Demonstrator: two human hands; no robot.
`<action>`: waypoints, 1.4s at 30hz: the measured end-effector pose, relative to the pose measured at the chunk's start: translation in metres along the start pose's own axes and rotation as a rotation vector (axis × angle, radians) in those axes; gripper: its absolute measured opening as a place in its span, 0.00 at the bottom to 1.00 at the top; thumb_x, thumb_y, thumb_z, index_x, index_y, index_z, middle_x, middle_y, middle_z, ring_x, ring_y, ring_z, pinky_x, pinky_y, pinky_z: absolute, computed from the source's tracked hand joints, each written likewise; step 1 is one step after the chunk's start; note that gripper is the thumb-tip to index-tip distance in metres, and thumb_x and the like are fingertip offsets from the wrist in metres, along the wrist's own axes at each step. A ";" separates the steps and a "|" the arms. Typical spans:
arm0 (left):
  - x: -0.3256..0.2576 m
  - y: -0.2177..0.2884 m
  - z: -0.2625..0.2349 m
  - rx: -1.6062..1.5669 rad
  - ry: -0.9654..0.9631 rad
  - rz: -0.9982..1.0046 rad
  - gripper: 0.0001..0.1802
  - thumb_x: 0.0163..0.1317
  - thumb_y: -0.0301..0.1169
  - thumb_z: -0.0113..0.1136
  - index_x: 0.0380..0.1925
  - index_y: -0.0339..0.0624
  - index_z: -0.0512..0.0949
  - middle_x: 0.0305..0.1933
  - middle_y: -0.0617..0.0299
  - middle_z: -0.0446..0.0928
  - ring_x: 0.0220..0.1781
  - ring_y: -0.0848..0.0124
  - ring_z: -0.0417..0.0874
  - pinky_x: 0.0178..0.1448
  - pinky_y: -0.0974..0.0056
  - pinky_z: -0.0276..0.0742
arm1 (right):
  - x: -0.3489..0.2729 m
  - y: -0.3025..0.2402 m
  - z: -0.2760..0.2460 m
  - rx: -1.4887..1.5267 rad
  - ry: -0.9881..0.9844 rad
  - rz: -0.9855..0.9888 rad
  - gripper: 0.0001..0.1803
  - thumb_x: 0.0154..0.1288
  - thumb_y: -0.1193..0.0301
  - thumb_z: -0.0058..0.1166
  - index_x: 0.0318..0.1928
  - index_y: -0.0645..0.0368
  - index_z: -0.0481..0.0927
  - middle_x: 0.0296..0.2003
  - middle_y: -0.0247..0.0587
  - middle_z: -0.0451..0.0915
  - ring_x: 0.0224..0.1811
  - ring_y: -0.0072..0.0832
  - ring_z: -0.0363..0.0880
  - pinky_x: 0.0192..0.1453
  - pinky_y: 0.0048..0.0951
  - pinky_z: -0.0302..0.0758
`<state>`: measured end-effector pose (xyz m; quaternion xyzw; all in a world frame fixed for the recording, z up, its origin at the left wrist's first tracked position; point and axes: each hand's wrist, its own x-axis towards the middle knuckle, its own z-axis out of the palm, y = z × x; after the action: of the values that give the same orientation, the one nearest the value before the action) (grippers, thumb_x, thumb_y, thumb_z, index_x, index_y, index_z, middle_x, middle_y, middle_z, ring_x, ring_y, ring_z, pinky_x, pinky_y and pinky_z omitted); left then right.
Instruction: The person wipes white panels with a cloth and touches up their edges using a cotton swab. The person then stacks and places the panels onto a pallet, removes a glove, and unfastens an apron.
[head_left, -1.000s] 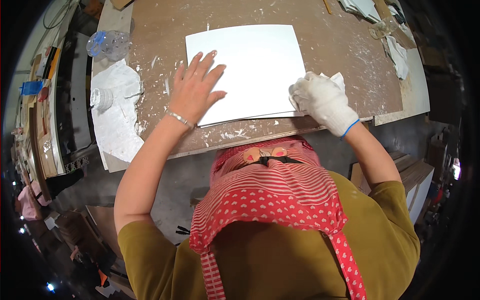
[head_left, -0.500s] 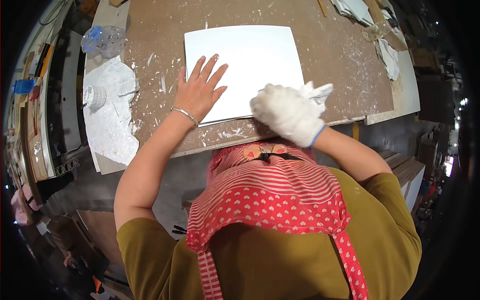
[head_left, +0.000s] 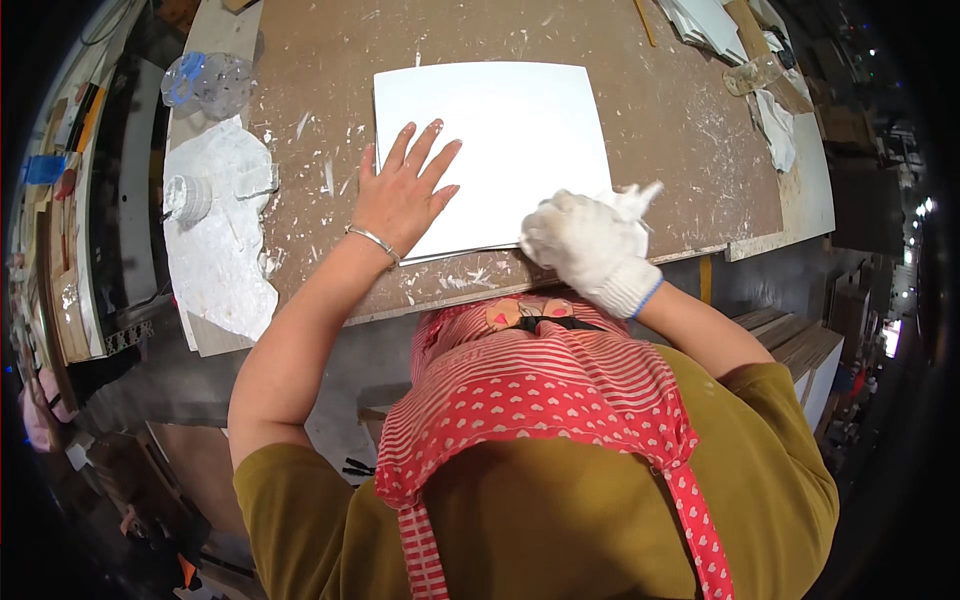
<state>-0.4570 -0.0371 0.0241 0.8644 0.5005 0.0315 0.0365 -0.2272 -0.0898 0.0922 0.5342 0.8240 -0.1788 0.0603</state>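
A white board [head_left: 500, 130] lay near the front edge of the worktop [head_left: 690, 140], the left hand [head_left: 402, 205] spread open on it. The gloved right hand [head_left: 580, 240], closed around a crumpled white cloth [head_left: 633, 203], was over the board's front right corner.

Hands [head_left: 400, 205] over white board [head_left: 510, 135]

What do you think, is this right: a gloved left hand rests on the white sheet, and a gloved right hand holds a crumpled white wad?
Not entirely: the head view shows that the left hand is bare, not gloved. It does rest on the white sheet, and the gloved right hand does hold a crumpled white wad.
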 end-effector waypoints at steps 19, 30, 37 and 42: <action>-0.032 -0.009 0.000 -1.413 0.106 -0.707 0.33 0.67 0.34 0.47 0.67 0.31 0.51 0.69 0.47 0.57 0.69 0.63 0.59 0.70 0.64 0.54 | -0.037 0.086 -0.010 0.784 -0.008 0.702 0.19 0.67 0.65 0.48 0.56 0.56 0.70 0.32 0.43 0.77 0.14 0.24 0.72 0.11 0.28 0.70; -0.024 0.045 0.007 -1.157 0.191 -0.487 0.37 0.65 0.35 0.50 0.67 0.30 0.48 0.71 0.42 0.52 0.72 0.53 0.53 0.73 0.56 0.48 | -0.044 0.135 -0.033 0.589 -0.008 0.537 0.21 0.64 0.63 0.53 0.55 0.58 0.73 0.49 0.49 0.77 0.50 0.37 0.76 0.55 0.31 0.71; 0.031 0.032 -0.008 -0.012 -0.021 0.046 0.30 0.65 0.44 0.47 0.66 0.51 0.59 0.73 0.56 0.52 0.73 0.55 0.51 0.72 0.46 0.46 | -0.030 0.080 -0.033 0.144 0.165 0.283 0.12 0.62 0.63 0.48 0.38 0.58 0.77 0.41 0.51 0.79 0.42 0.44 0.80 0.48 0.42 0.75; 0.033 0.031 -0.001 0.022 -0.004 0.052 0.29 0.66 0.47 0.44 0.67 0.56 0.59 0.74 0.62 0.51 0.74 0.57 0.51 0.72 0.45 0.47 | -0.041 0.038 -0.019 0.026 0.114 0.354 0.13 0.61 0.63 0.45 0.31 0.59 0.77 0.32 0.52 0.77 0.35 0.45 0.80 0.42 0.44 0.75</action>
<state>-0.4143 -0.0241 0.0286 0.8775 0.4781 0.0251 0.0274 -0.1740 -0.1044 0.1131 0.6809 0.7169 -0.1455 0.0369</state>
